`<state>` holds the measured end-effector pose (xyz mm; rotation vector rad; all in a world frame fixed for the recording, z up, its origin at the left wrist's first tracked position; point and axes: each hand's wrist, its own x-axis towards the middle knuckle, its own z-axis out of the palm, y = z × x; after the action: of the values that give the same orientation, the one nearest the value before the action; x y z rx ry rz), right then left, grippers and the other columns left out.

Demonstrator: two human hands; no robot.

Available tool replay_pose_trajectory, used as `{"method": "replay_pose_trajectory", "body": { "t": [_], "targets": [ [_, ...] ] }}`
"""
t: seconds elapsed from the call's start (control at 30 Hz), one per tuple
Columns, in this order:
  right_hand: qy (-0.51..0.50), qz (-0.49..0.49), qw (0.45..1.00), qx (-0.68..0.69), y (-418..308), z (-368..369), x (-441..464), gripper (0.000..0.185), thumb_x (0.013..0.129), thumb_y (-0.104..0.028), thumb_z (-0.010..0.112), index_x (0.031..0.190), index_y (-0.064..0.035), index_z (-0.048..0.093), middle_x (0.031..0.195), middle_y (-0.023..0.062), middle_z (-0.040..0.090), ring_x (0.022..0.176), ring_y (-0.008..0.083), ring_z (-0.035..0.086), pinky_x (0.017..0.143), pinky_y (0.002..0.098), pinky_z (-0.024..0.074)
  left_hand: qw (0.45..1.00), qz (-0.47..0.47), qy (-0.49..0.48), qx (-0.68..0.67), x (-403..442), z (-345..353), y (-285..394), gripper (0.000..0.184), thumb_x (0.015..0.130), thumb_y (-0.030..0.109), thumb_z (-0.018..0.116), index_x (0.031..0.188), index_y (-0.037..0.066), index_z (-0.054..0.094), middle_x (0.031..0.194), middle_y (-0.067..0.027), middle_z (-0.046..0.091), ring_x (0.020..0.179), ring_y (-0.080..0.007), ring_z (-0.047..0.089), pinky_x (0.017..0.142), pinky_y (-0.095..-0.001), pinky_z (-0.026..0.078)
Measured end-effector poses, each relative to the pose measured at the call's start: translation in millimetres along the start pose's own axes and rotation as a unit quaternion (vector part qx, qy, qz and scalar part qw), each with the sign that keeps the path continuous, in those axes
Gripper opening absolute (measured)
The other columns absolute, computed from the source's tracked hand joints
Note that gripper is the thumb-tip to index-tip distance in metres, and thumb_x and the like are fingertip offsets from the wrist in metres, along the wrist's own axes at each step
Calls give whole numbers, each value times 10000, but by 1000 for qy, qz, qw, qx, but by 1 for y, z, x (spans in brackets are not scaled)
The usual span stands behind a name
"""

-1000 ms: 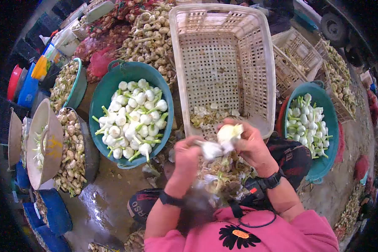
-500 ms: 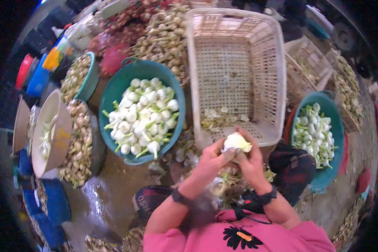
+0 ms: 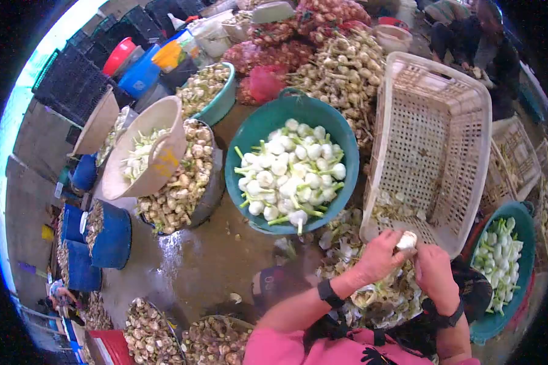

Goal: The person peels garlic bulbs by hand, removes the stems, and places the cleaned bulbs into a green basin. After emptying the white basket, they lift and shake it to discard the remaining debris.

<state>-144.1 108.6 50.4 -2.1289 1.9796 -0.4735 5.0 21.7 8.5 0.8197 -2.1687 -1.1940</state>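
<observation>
My left hand (image 3: 380, 258) is closed around a white garlic bulb (image 3: 407, 240), held up near the front edge of the crate. My right hand (image 3: 433, 271) is close against the bulb's lower right side, fingers curled in; whatever they pinch is hidden. Under both hands lies a heap of garlic skins and trimmings (image 3: 377, 298). Ahead of the hands stands a pale plastic crate (image 3: 379, 140) with some loose skins at its near end. To its left, a green tub (image 3: 243, 201) holds many cleaned garlic bulbs with green stems.
Another green tub (image 3: 523, 222) of cleaned bulbs sits at right. Unpeeled garlic (image 3: 347, 67) is piled behind, beside red net sacks (image 3: 268, 82). A beige basin (image 3: 173, 131) rests over a tub of garlic at left. Blue bins (image 3: 112, 237) stand farther left; another person (image 3: 61, 295) is there.
The view has swung left, so the tubs and crate appear farther right. Both hands were around the bulb; now my left hand holds it and my right hand has shifted to its lower side.
</observation>
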Motion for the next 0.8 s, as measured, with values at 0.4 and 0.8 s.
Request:
{"method": "replay_pose_trajectory", "body": {
  "t": [0.4, 0.8],
  "targets": [
    [158, 204, 939, 227, 2, 8, 10, 167, 765, -129, 536, 813, 28, 566, 731, 174, 578, 602, 281, 556, 544, 381, 433, 985, 30, -45, -165, 11, -6, -1, 404, 814, 159, 588, 1155, -39, 501, 1035, -177, 573, 946, -261, 567, 839, -341, 444],
    [27, 111, 925, 362, 18, -30, 13, 186, 804, -165, 517, 769, 16, 544, 710, 120, 555, 644, 164, 536, 574, 318, 430, 965, -115, -205, -116, 22, -22, 17, 472, 753, 94, 670, 1191, -14, 529, 979, -51, 631, 767, -92, 582, 671, -249, 478]
  ]
}}
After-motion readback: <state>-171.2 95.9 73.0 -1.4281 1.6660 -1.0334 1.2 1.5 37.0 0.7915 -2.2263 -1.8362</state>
